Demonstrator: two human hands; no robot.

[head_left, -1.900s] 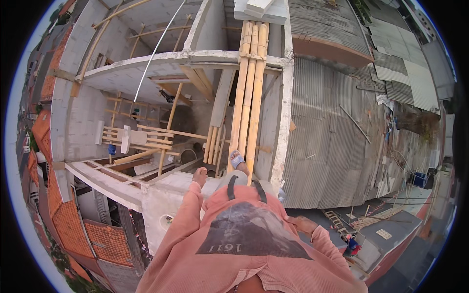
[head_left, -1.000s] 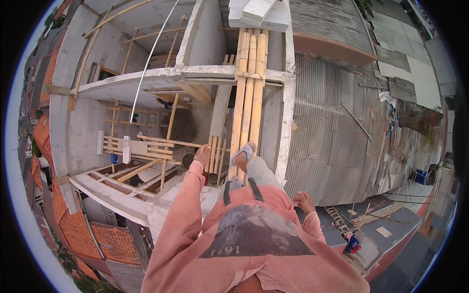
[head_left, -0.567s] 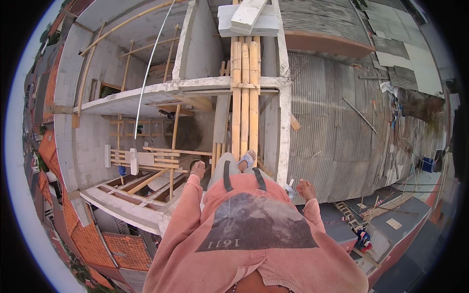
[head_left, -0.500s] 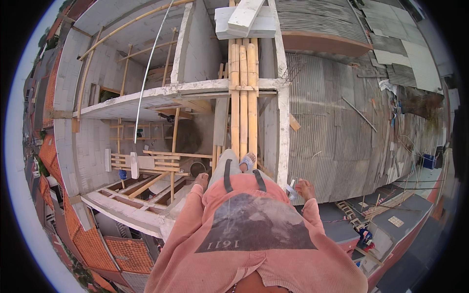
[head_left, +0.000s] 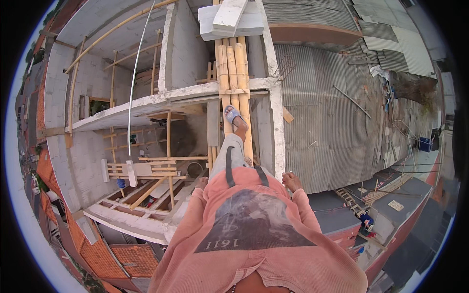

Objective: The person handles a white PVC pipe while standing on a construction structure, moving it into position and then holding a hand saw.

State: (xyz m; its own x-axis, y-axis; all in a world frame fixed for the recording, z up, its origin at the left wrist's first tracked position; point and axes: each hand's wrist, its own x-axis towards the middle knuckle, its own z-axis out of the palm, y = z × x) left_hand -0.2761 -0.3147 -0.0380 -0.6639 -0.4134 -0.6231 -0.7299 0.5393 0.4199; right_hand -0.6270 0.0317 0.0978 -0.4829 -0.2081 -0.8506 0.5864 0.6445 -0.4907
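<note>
I stand high up on a walkway of several bamboo poles [head_left: 233, 68] laid side by side across a gap between concrete walls. One foot in a grey sandal [head_left: 233, 115] is set forward on the poles. My left hand [head_left: 201, 183] hangs at my side beyond a salmon-pink sleeve, over the open drop; it is small and half hidden, and nothing shows in it. My right hand [head_left: 291, 181] is out to the right with fingers apart and empty, above a corrugated metal roof [head_left: 332, 117]. Neither hand touches anything.
Grey boards [head_left: 234, 19] lie across the poles' far end. A concrete beam [head_left: 146, 103] crosses under the poles. Below left are wooden props and a timber frame [head_left: 146, 168]. Tiled roofs [head_left: 127, 259] and a street lie far below.
I have moved forward along the poles; the sandalled foot has stepped ahead. The stacked boards are nearer. Both hands have stayed out at my sides.
</note>
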